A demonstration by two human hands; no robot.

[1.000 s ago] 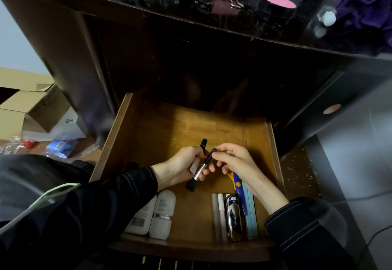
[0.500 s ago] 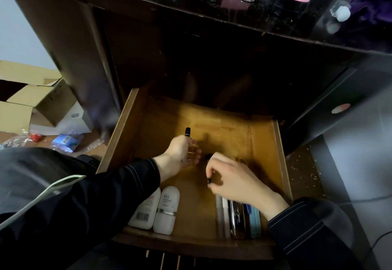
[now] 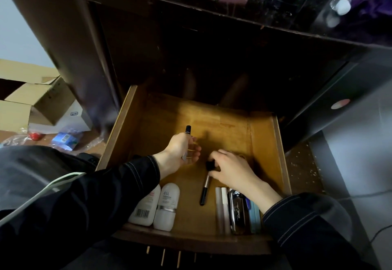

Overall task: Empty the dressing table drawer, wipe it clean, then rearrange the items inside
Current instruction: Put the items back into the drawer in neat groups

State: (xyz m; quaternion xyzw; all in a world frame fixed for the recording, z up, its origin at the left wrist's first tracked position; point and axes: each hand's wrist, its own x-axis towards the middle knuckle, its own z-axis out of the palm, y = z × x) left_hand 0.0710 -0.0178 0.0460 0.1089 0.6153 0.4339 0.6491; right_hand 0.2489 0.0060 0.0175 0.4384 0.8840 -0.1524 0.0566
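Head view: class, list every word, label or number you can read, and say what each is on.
"eLL": white roll-on bottle.
Barcode digits on the white tube: too small to read.
Cursive script on the dark case: not legible.
Label on the white box: blurred.

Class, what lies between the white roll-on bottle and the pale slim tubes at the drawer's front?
Head view: a black-and-silver makeup brush lies there, its head held by the right hand.
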